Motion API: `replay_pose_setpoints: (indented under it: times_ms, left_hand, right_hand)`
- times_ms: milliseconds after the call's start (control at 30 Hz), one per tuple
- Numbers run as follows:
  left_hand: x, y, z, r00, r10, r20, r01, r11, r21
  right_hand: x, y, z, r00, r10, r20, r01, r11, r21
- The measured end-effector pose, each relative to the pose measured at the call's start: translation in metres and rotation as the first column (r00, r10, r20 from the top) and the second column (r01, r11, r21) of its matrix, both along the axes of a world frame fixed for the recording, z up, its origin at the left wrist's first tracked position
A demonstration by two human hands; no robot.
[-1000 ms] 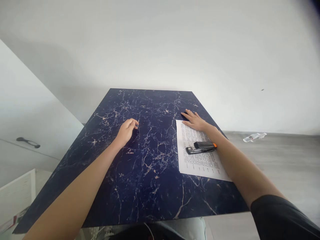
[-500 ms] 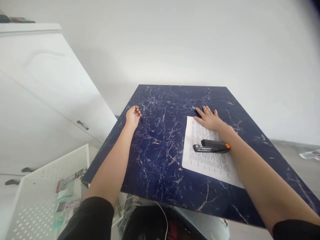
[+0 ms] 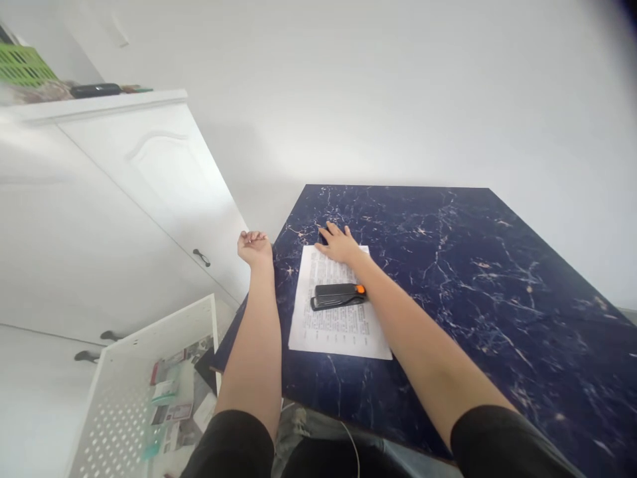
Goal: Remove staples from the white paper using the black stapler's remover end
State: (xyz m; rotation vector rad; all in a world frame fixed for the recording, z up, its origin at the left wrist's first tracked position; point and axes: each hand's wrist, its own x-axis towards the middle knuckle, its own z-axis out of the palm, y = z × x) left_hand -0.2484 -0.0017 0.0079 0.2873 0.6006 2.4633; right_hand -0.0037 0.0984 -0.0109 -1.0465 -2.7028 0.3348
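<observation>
My right hand lies flat, fingers spread, across the top edge of a printed sheet of paper. On the sheet rests a black stapler with an orange end, which lies beside my right forearm. The paper is near the left side of the dark blue marbled table. My left hand hovers at the table's left edge, palm up, its fingers loosely curled and apart with nothing visible in them. It is left of the paper and does not touch it.
A white cabinet with dark handles stands at the left, a green basket on top. Below it, a white perforated bin holds several small packages. A white wall rises behind the table. A pale cable hangs near my lap.
My right hand has slid the paper, with the stapler on it, leftward over the table. My left hand has shifted left to the table's edge. The view has turned left.
</observation>
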Motion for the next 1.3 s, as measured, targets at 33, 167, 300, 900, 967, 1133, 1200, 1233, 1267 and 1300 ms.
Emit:
replay_pose_setpoints:
  times_ms: [33,167,300,900,967,1133,1200,1233,1267,1300]
  left_hand:
    - [-0.002,-0.001,-0.001,1.000,0.006,-0.013,-0.006,1.000,0.025]
    - [-0.007,0.002,-0.003,1.000,0.011,-0.009,-0.010,0.994,0.105]
    - [-0.010,0.006,-0.005,0.999,-0.014,0.038,0.008,0.989,0.145]
    - [0.002,0.004,-0.001,0.991,-0.113,-0.073,0.129,0.953,0.274]
    - [0.007,0.003,0.001,0.988,-0.110,-0.112,0.137,0.952,0.273]
    - [0.021,0.004,0.006,0.973,-0.174,-0.149,0.204,0.955,0.216]
    - [0.027,0.005,0.008,0.957,-0.247,-0.154,0.276,0.939,0.204]
    - [0.030,0.006,0.008,0.944,-0.292,-0.152,0.318,0.928,0.192]
    - [0.033,0.007,0.009,0.929,-0.338,-0.149,0.361,0.916,0.177]
    - [0.035,0.008,0.010,0.914,-0.380,-0.142,0.400,0.902,0.159]
  right_hand:
    - [-0.019,-0.003,0.001,1.000,0.007,-0.013,-0.008,1.000,-0.020]
    - [-0.061,-0.003,0.002,0.986,-0.004,-0.164,-0.014,0.994,-0.109]
    - [-0.054,0.012,-0.002,0.843,-0.105,-0.527,-0.027,0.971,-0.237]
    - [-0.040,0.029,-0.012,0.750,-0.089,-0.655,-0.045,0.982,-0.186]
    - [-0.040,0.027,-0.011,0.765,-0.063,-0.641,-0.050,0.986,-0.156]
    - [-0.039,0.019,-0.004,0.769,-0.017,-0.639,-0.057,0.994,-0.095]
    - [-0.037,0.015,-0.001,0.747,0.001,-0.665,-0.046,0.998,-0.050]
    - [-0.036,0.012,0.001,0.725,0.006,-0.689,-0.036,0.999,-0.029]
    - [-0.036,0.010,0.002,0.694,0.001,-0.720,-0.025,0.999,-0.022]
    - [-0.036,0.009,0.003,0.654,-0.018,-0.756,-0.018,0.999,-0.040]
